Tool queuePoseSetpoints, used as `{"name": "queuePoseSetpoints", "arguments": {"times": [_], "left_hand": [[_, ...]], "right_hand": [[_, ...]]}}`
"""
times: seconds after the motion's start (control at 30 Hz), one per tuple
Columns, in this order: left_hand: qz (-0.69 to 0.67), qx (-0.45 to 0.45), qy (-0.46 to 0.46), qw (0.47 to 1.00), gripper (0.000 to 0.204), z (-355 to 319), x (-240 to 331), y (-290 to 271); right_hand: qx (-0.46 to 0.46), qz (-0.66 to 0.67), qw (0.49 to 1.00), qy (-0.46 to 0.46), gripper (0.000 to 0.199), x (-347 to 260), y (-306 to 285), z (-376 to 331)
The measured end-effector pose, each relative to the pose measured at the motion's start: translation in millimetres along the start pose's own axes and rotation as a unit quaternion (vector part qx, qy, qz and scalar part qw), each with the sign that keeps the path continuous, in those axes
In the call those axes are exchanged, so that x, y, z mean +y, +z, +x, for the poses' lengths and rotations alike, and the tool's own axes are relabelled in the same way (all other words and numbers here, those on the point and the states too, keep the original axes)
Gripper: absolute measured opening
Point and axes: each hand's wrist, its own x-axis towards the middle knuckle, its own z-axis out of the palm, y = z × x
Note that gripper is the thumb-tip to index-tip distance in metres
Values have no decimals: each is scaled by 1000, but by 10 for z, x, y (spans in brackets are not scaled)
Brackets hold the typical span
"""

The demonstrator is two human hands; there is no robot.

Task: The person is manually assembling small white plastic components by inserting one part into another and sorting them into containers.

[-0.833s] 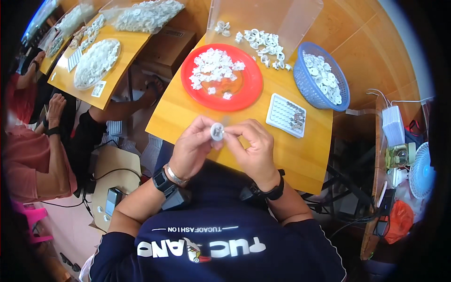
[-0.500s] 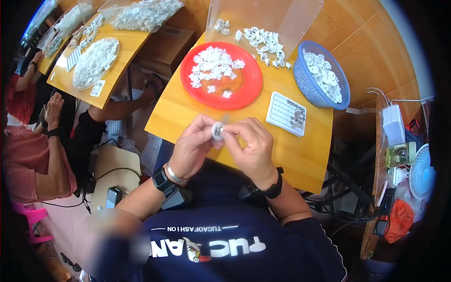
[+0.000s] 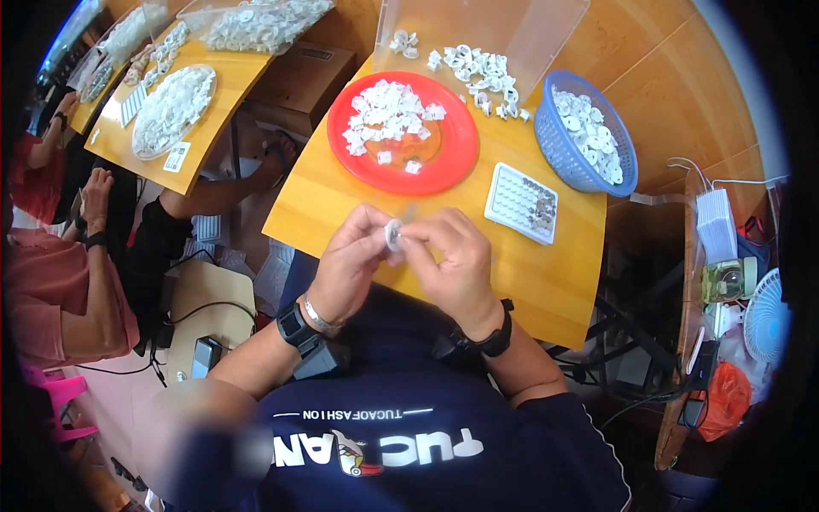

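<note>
Over the near edge of the wooden table, my left hand (image 3: 345,264) pinches a small round white plastic part (image 3: 393,235) between thumb and fingers. Against that part's right side, my right hand (image 3: 456,269) has thumb and forefinger pressed together; whatever they hold is too small and hidden to name. A red plate (image 3: 465,145) just beyond my hands carries a heap of small square white plastic pieces (image 3: 388,111). Right of it lies a white tray (image 3: 503,205) with rows of round wells, some filled with small metallic pieces (image 3: 539,200).
A blue basket (image 3: 550,141) of round white parts stands at the table's right corner. White ring-like parts (image 3: 482,72) lie beside a clear plastic bin (image 3: 503,26) at the back. Another person (image 3: 68,290) sits at the left by a second table (image 3: 205,154). A shelf with a fan (image 3: 765,316) is at the right.
Both hands stay together around the white part, which has turned more edge-on. My right hand has shifted slightly left and up. The view has moved a little.
</note>
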Motion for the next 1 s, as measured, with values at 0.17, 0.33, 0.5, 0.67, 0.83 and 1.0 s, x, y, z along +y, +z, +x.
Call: {"name": "queuePoseSetpoints", "arguments": {"times": [0.17, 0.33, 0.5, 0.67, 0.83, 1.0], "left_hand": [[19, 0, 4, 1000, 17, -3, -2, -13], [19, 3, 8, 1000, 16, -3, -15, -14], [14, 12, 8, 1000, 14, -11, -17, 1], [19, 8, 11, 1000, 14, -12, -22, -1], [27, 7, 4, 1000, 14, -21, -22, -2], [43, 3, -4, 999, 15, -17, -12, 5]], "right_hand": [[-11, 102, 992, 70, 11, 26, 6, -20], [-19, 193, 973, 125, 8, 53, 17, -22], [-29, 289, 941, 172, 6, 58, 49, -23], [-45, 365, 889, 274, 3, 131, 78, -72], [-84, 434, 840, 316, 9, 120, 17, -20], [-102, 476, 806, 338, 13, 156, -5, -5]]}}
